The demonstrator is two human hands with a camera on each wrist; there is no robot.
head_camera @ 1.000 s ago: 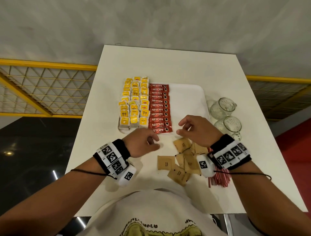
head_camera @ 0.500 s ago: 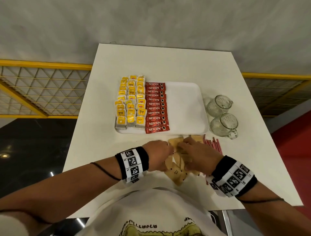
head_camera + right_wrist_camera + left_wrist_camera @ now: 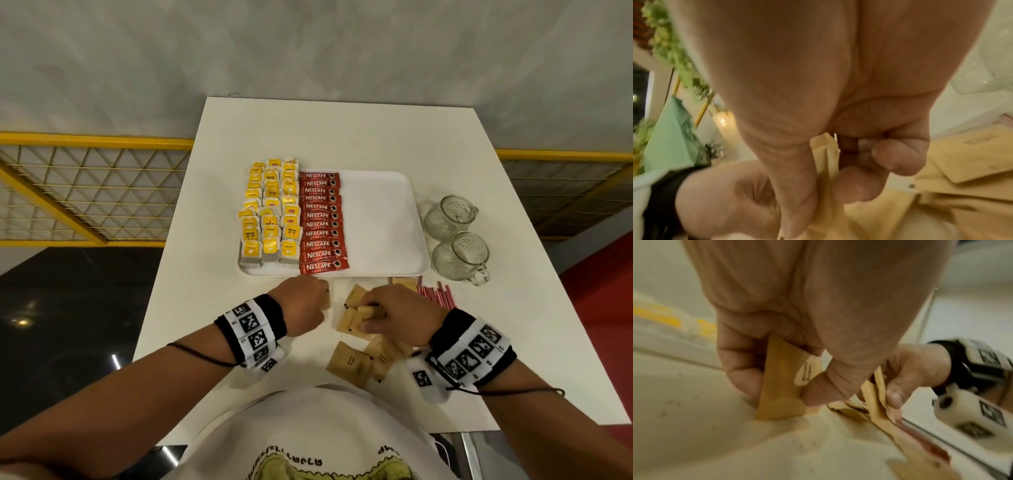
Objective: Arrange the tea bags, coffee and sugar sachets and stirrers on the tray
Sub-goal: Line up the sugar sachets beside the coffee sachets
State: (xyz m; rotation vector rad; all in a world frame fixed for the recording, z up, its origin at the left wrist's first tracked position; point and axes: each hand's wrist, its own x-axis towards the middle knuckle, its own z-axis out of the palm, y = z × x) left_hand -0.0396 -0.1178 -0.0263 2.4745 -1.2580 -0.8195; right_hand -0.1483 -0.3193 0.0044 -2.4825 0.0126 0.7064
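step: gathering brown sugar sachets [image 3: 349, 363] | left hand [image 3: 301, 308] pinches one sachet | right hand [image 3: 394, 317] grips several | advice: square edges, then lay beside Nescafe sticks [image 3: 320, 222] on tray [image 3: 383, 219]

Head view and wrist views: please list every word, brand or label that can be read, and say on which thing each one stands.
"NESCAFE CLASSIC": on each red coffee sachet on the tray.
"RELAX": on some yellow tea bags.
Brown sugar sachets: dark print, too small to read; also blurred on the one the left hand holds.
Wristbands: square code markers only, no words.
Shirt: print upside down, unreadable.
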